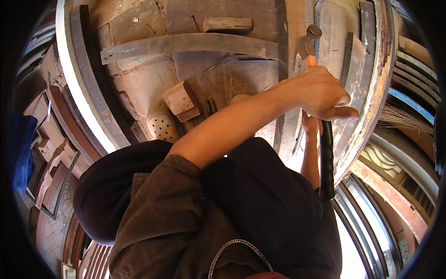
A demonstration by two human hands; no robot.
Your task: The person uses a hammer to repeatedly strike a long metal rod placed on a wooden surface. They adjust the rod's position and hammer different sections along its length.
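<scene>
My left hand (321, 93) reaches across to the right, its fingers wrapped around a hammer. The hammer's metal head (306, 43) points away from me, and its black ribbed handle (327, 158) runs back toward my body. Beneath the left fist, my right hand (308, 122) is mostly covered; only the wrist side and a little of the palm show. What its fingers do is hidden. An orange-lit tip (310, 61) shows between the fist and hammer head; I cannot tell if it is a finger. Under both hands lie long wooden boards (334, 28).
A curved wooden strip (186, 46) crosses the floor, with a short wood piece (227, 24) beyond it. A small wood block (180, 101) lies near a pale perforated clog (161, 127). Stacked boards (416, 60) and a twig bundle (403, 117) are at the right.
</scene>
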